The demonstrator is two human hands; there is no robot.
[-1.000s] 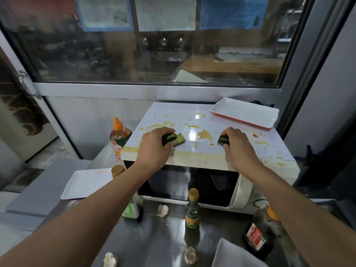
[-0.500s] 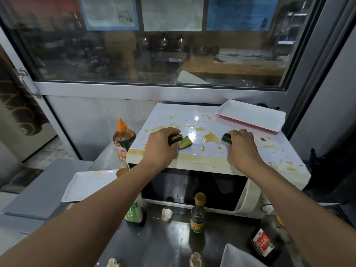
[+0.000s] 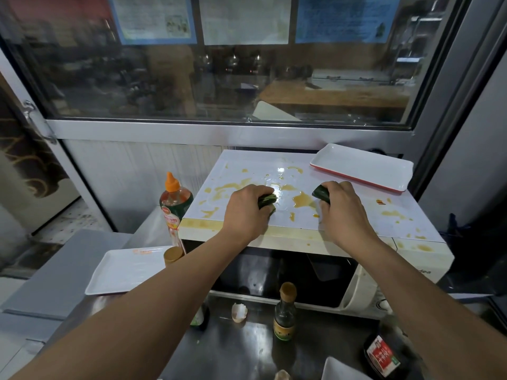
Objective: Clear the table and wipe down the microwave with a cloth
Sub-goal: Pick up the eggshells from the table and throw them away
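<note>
Left hand: the left hand (image 3: pixel 248 208) was seen curled round green cucumber pieces (image 3: pixel 267 202) on the microwave top (image 3: pixel 247 165); half a second before, one piece had lain just beside the fingers, and it was now gathered in.
Right hand: the right hand (image 3: pixel 341 208) was clenched on another cucumber chunk (image 3: pixel 320 193), as in the earlier pictures.
Microwave: the microwave (image 3: pixel 370 281) was left smeared with yellow-brown sauce stains (image 3: pixel 301 200) between and around both hands.
Cloth: none could be found in view.
Tray: a white tray (image 3: pixel 362 167) was set at the far right corner.
Meaning: the scraps were judged nearly collected; wiping had not yet been begun.
Table below: bottles (image 3: pixel 284 311) and eggshell (image 3: pixel 239 312) remained to be cleared.
</note>
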